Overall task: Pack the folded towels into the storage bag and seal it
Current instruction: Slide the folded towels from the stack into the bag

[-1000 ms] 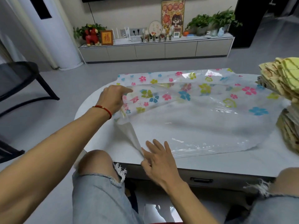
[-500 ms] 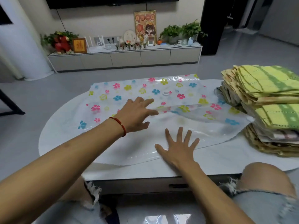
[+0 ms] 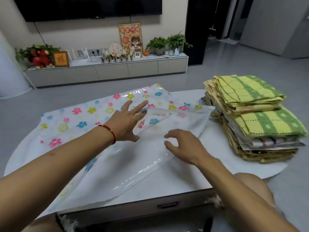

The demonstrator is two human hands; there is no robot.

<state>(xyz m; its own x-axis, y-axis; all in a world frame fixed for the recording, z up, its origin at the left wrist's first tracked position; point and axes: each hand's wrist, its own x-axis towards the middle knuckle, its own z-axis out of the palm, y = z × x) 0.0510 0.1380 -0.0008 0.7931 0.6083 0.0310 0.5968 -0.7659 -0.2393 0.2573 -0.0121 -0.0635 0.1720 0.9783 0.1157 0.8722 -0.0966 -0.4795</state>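
Observation:
A clear plastic storage bag (image 3: 75, 118) printed with coloured flowers lies flat across the white table (image 3: 192, 178). My left hand (image 3: 128, 121), with a red string on the wrist, lies over the bag's middle with fingers spread and straight. My right hand (image 3: 185, 146) hovers over the bag's near right part, its fingers loosely curved, with nothing in it. A tall stack of folded towels (image 3: 250, 118), yellow and green on top, stands on the table's right side, just beyond the bag's right edge.
The table has a drawer handle (image 3: 168, 205) at its front edge, and my knees are under that edge. Grey floor surrounds the table. A long low cabinet (image 3: 107, 73) with plants and ornaments runs along the far wall under a dark screen.
The view swung left, so the towel stack now sits fully in sight. My left hand let go of the bag's corner and moved over its middle; my right hand lifted and curled slightly.

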